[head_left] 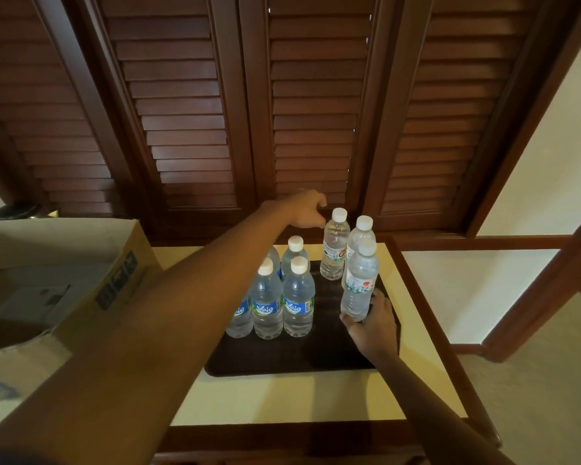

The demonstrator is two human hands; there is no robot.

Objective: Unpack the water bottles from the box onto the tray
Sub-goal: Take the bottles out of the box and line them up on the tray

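A dark tray [282, 357] lies on a cream table top. Several blue-label water bottles [298, 297] stand in a cluster on its left half. Three white-label bottles are on the back right. My right hand [371, 325] grips the base of the nearest white-label bottle [359, 280], which leans slightly just above the tray. My left hand [307, 209] reaches across, fingers loosely curled beside the neck of the rear white-label bottle [334, 245], with no finger visibly round it. The cardboard box [81, 263] stands open at the left.
Dark wooden louvred shutters [215, 112] rise directly behind the table. The table [416, 297] has a raised wooden rim along its right and front edges. A cream wall and wooden trim lie to the right. My left forearm crosses over the box corner and the tray's left side.
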